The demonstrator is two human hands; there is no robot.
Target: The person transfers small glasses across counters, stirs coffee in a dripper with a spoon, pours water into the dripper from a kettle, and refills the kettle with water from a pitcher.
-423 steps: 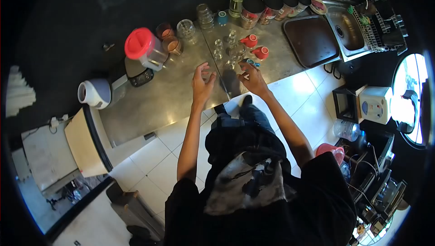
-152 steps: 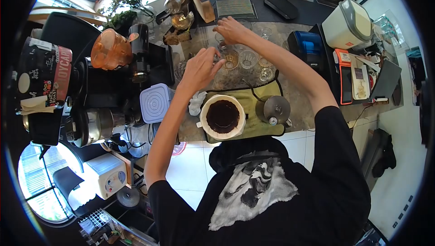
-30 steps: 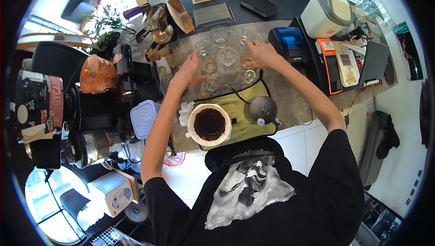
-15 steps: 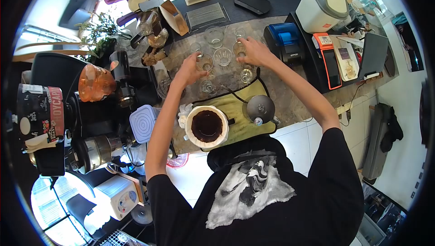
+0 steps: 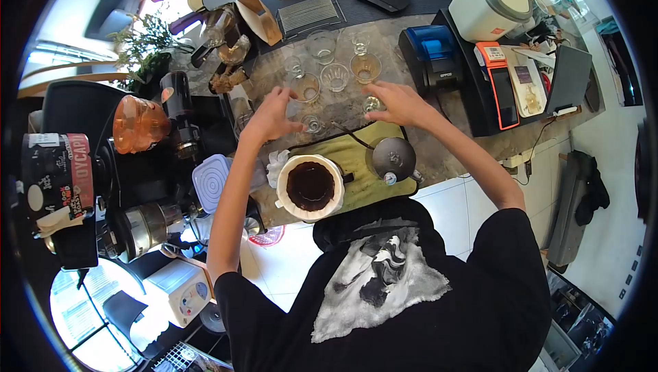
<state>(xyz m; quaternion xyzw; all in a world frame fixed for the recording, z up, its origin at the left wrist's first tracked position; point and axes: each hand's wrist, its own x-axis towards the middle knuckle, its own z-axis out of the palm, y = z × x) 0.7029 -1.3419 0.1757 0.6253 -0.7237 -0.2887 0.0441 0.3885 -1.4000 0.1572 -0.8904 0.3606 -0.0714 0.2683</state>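
Several clear glasses stand grouped on the stone counter, among them a ribbed glass (image 5: 334, 78) in the middle and a wider glass (image 5: 365, 68) at the right. My left hand (image 5: 275, 116) has its fingers apart beside a small glass (image 5: 312, 124) at the group's near left. On the other side, my right hand (image 5: 397, 103) spreads thumb and fingers around a small stemmed glass (image 5: 371, 105); whether it touches the glass is unclear. Nearer my body, a dripper with dark coffee grounds (image 5: 310, 186) and a grey kettle (image 5: 393, 158) rest on a green cloth (image 5: 356, 191).
To the right are a black printer with a blue cover (image 5: 432, 50), a white bin (image 5: 490, 2) and an orange-edged terminal (image 5: 502, 98). A lilac-lidded container (image 5: 211, 181), a grinder and an orange jar (image 5: 140, 124) stand left. A wire rack (image 5: 310, 16) lies at the back.
Over the last second both hands have moved back toward my body, from the middle of the glasses to the near small ones. Earlier, a different counter with red cups was in view.
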